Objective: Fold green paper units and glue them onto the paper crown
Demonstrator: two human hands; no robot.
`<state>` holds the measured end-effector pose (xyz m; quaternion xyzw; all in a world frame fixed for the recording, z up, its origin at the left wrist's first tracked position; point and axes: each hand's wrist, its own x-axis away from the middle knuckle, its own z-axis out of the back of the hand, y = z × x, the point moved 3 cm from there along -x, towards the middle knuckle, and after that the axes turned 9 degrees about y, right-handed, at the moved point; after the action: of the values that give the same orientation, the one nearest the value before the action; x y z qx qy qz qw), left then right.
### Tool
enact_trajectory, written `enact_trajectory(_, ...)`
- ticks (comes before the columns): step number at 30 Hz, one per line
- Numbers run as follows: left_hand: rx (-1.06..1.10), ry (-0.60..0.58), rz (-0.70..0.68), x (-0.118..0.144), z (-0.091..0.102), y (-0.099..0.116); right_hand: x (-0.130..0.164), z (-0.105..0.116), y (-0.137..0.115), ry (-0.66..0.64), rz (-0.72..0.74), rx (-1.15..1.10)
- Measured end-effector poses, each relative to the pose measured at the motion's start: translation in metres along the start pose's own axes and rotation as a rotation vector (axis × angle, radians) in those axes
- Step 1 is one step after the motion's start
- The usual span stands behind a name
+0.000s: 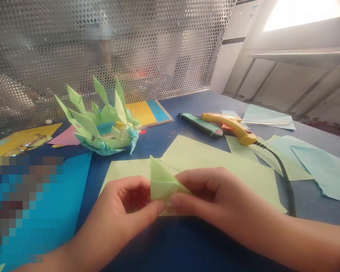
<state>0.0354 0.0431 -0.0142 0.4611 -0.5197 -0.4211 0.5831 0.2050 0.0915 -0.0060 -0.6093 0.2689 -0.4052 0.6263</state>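
Note:
Between my two hands is a small folded piece of light green paper [162, 186], with a triangular point standing up at its upper left. My left hand [127, 206] pinches its lower left part between thumb and fingers. On the other side my right hand [206, 189] grips its right part, thumb in front and fingers behind. Flat sheets of light green paper [215, 166] lie on the table just beyond my hands. Further off to the left stands a ring-shaped folded-paper piece [107, 140], green with upright pointed leaves and some light blue folds.
A yellow glue gun [229, 122] with a black cord [283, 172] lies beside a green-handled cutter [201, 125] at the right. Light blue paper [325, 170] spreads on the far right. Glasses [31, 143] rest on yellow paper. A perforated metal screen [158, 49] closes off the back.

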Motion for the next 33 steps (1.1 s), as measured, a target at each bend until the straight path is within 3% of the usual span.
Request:
enact_trajectory(12,0.152,-0.068,-0.005,0.001,0.001,0.004,0.002,-0.004,-0.006,-0.074,-0.048,-0.156)
enact_trajectory(19,0.07,-0.051,0.006,0.002,0.003,0.003,0.001,-0.001,-0.01,-0.042,0.072,-0.037)
enact_trajectory(26,-0.009,0.099,-0.033,0.0,0.008,0.004,-0.001,0.0,-0.005,-0.125,-0.06,-0.148)
enact_trajectory(33,0.104,0.263,-0.075,0.007,0.006,0.005,0.002,-0.005,-0.004,-0.114,-0.083,-0.265)
